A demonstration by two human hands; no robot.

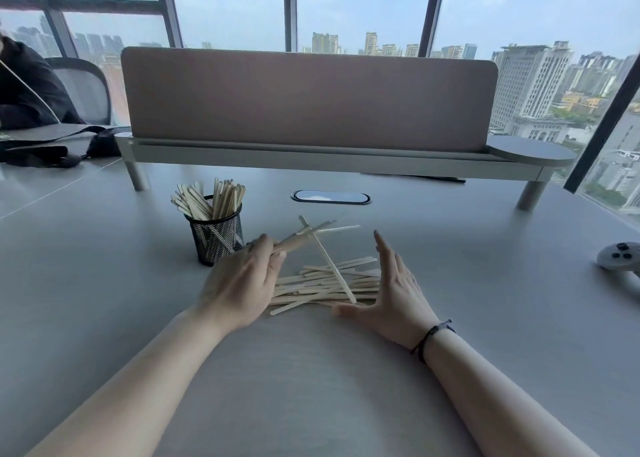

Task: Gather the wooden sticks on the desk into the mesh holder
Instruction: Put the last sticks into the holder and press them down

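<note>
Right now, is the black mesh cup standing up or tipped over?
Standing up. The mesh holder sits on its base on the desk, with wooden sticks poking out the top.

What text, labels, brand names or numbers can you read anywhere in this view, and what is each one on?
None can be read.
Wooden sticks: plain, no print visible.
Mesh holder: no label visible.
Controller at the desk's right edge: buttons, no readable marking.
Buildings outside the window: any signs are too small to read.
</note>
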